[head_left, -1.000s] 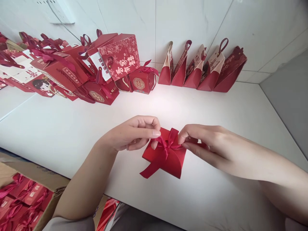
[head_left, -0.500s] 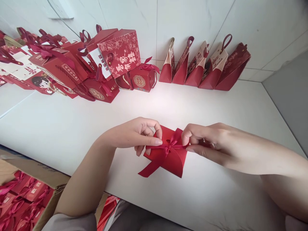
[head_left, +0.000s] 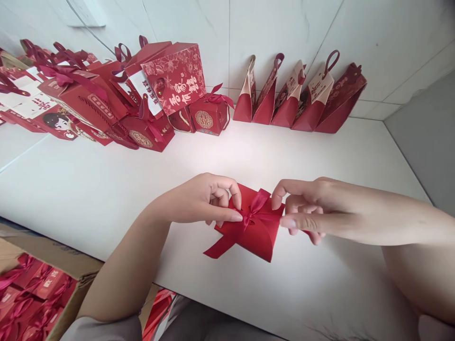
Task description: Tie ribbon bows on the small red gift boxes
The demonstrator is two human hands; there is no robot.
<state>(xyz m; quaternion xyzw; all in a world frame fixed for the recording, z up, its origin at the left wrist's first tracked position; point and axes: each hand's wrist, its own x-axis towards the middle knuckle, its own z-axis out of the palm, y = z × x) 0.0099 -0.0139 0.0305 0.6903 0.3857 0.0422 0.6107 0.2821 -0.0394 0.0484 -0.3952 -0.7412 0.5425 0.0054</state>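
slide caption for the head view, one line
Left hand and right hand at the ribbon on a red box, white table beneath.

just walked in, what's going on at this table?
Someone is handling the ribbon on a small red box on the white table. The left hand is at the ribbon beside its knot; the right hand is at the box's right edge, its grip unclear. One ribbon tail extends past the box's near-left edge. More red boxes line the wall.
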